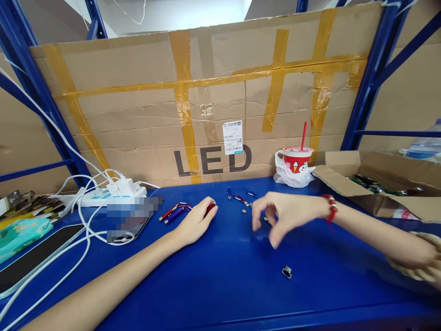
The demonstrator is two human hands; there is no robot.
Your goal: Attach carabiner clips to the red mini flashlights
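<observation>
Both hands are over the blue table [220, 285]. Far to the left lie a green cloth [20, 232], a dark tablet [34, 259] and white cables [81, 216] that run to a power strip [103, 196] with a white plug [126, 186]. Next to them is a phone [129, 227], partly blurred. Just left of the left hand [196, 223] lie two small pens [174, 213], one red and one purple. This hand rests on the table, its fingers curled around a small red thing [211, 208]; only its tip shows. Between the hands lie little round batteries [245, 210] and small clips [237, 196]. The right hand [280, 214] hangs just above the table, fingers half bent and loose, and it holds nothing I can see. A red bead band [331, 208] is on its wrist. A small metal part [287, 271] lies near it, closer to the front edge. Behind stands a red cup [296, 160] with a straw, on a white bag. Far right is an open box [386, 188].
</observation>
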